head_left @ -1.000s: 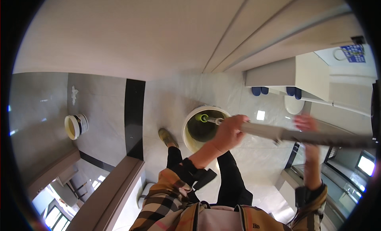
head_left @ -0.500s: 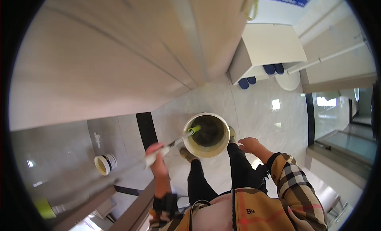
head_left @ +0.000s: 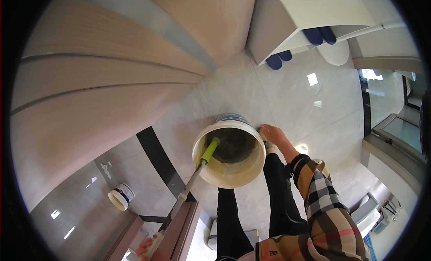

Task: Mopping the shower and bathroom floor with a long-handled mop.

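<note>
In front of my legs a white bucket [head_left: 203,169] leans with its mouth toward me, dark murky liquid [head_left: 233,146] inside. A long grey-and-white pole [head_left: 182,196] slants down into it from the lower left. The green sleeve [head_left: 209,152] near its far end enters the bucket; whatever is fixed below is hidden by the liquid. At the lower left edge my left hand [head_left: 144,248], partly cut off, is closed round the pole. My right hand [head_left: 272,134] is at the bucket's right rim, fingers curled; what they grip cannot be made out.
A wood-toned panel [head_left: 134,72] rises at the left. Beyond the bucket stands a pale shelf unit [head_left: 271,30] with dark blue slippers [head_left: 274,62]. A small white tub [head_left: 120,197] lies on its side past the black floor strip [head_left: 161,160]. A door frame [head_left: 182,229] stands close to the pole.
The bucket looks larger and more tilted toward me. My left hand has moved down and left along with the pole. My right hand has shifted up to the bucket's rim.
</note>
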Demonstrator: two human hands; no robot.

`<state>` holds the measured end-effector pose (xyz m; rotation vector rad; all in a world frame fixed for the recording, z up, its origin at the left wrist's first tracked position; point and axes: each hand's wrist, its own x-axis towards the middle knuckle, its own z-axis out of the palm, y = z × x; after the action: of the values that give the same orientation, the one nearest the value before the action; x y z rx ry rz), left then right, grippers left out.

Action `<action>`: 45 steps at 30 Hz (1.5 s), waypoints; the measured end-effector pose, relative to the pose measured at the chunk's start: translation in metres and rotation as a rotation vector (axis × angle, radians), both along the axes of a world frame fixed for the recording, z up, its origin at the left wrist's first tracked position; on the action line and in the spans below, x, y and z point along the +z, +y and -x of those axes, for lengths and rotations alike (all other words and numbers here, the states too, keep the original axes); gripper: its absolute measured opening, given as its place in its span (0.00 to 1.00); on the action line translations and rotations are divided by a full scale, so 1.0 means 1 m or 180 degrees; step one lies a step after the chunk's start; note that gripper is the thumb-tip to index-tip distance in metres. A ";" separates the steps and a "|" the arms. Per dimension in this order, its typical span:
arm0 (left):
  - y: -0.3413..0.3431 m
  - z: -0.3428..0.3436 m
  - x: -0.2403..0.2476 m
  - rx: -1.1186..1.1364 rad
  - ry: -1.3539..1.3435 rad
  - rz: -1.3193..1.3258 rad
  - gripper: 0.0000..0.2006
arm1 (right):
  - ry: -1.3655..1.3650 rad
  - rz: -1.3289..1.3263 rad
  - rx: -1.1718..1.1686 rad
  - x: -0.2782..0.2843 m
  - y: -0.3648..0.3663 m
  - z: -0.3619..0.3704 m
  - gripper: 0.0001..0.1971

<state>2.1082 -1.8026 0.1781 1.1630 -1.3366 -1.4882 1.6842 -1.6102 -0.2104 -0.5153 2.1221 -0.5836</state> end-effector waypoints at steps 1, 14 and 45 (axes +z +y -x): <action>-0.001 0.008 0.002 -0.0009 -0.0025 0.0013 0.15 | -0.0057 0.0123 -0.0076 -0.019 -0.009 0.003 0.20; -0.010 0.026 0.006 0.0334 -0.0202 -0.0115 0.13 | -0.1347 -0.0338 0.0149 -0.076 -0.055 0.013 0.24; -0.010 -0.027 -0.015 -0.0851 0.0522 0.0125 0.08 | -0.1771 0.0282 -0.1543 0.180 -0.081 -0.189 0.16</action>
<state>2.1350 -1.8130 0.1633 0.8415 -1.4420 -1.6984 1.8736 -1.6914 -0.0299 0.1272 1.6803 -0.9680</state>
